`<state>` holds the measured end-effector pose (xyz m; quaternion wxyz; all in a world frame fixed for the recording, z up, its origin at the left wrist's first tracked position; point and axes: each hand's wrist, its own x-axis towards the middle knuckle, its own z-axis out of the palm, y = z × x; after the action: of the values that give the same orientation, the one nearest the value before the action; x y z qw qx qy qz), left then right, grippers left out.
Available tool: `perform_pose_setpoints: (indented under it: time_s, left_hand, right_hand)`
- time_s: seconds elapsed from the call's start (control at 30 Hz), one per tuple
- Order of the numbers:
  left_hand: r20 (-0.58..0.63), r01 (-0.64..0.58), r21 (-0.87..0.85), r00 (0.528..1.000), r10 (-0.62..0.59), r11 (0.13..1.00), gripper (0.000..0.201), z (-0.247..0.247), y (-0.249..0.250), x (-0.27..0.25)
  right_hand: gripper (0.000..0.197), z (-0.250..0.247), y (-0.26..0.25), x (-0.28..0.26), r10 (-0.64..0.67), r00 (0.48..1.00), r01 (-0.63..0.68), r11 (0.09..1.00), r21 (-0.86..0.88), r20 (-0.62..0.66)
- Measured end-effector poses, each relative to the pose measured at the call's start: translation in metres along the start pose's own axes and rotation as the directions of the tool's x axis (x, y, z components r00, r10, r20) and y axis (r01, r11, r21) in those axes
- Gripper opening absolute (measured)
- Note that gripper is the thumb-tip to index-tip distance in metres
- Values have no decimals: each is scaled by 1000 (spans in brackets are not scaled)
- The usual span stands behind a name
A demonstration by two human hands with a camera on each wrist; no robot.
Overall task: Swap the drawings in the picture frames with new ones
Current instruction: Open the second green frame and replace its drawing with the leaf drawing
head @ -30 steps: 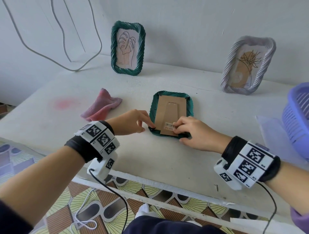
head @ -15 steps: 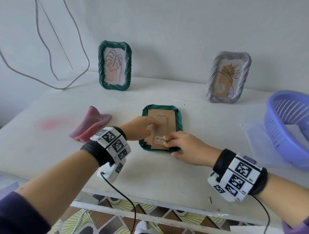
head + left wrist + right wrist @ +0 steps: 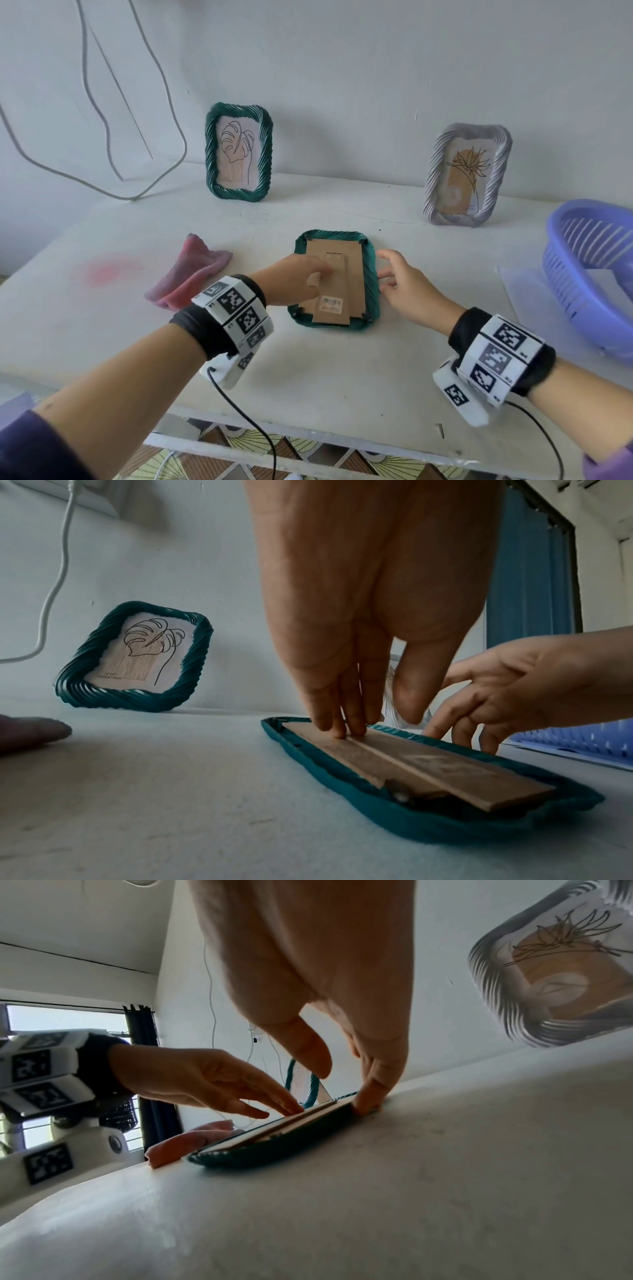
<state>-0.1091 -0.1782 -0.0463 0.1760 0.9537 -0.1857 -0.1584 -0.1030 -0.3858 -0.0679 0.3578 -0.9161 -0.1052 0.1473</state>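
A green frame point(image 3: 371, 274) lies face down mid-table, its brown cardboard back point(image 3: 346, 298) and stand flap up. My left hand point(image 3: 301, 277) presses its straight fingers point(image 3: 342, 723) on the board near the flap's left edge. My right hand point(image 3: 400, 281) sits at the frame's right rim, fingertips point(image 3: 368, 1102) touching the green edge, thumb raised. A second green frame point(image 3: 239, 150) with a leaf drawing and a grey frame point(image 3: 466, 174) with a flower drawing stand against the wall.
A pink cloth point(image 3: 191, 277) lies left of the flat frame. A purple basket point(image 3: 596, 274) stands at the right edge on white sheets point(image 3: 520, 287). A grey cable point(image 3: 102, 113) hangs along the wall at the left.
My left hand moved from the frame's near left corner onto the cardboard back. My right hand left the barcode end and went to the frame's right rim. The head view pulled back.
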Motion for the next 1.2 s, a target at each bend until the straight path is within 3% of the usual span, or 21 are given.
perform_pose_setpoints:
  time_s: [0.17, 0.3, 0.57, 0.67, 0.83, 1.0, 1.07, 1.2]
  left_hand:
    - [-45, 40, -134, 998, -47, 990, 66, -3, -3, -5]
    - [-106, 84, -260, 988, -115, 962, 79, -16, -4, -16]
    - [-194, 99, -493, 956, -221, 864, 78, -42, -16, -47]
    - [-178, 68, -651, 955, -239, 756, 71, -47, -28, -60]
    - [-152, 13, -846, 952, -266, 532, 64, -50, -50, -76]
    - [-146, -17, -920, 941, -304, 391, 50, -50, -63, -86]
    - [-145, 6, -921, 923, -356, 390, 49, -47, -66, -84]
    - [-125, 126, -859, 888, -442, 497, 56, -35, -70, -68]
  right_hand:
    - [51, -3, -8, 0, -44, 994, 60, 985, 161, -99]
    - [53, -5, -30, 1, -165, 968, 205, 955, 215, -188]
    - [52, 13, -91, 15, -403, 896, 440, 863, 248, -187]
    - [53, 22, -103, 21, -441, 886, 463, 851, 248, -141]
    - [50, 36, -103, 36, -435, 893, 449, 871, 198, -112]
    - [46, 37, -80, 44, -327, 945, 328, 943, 54, -24]
    - [48, 35, -70, 44, -266, 963, 267, 963, -28, 48]
    - [64, 29, -52, 40, -148, 976, 169, 977, -128, 156]
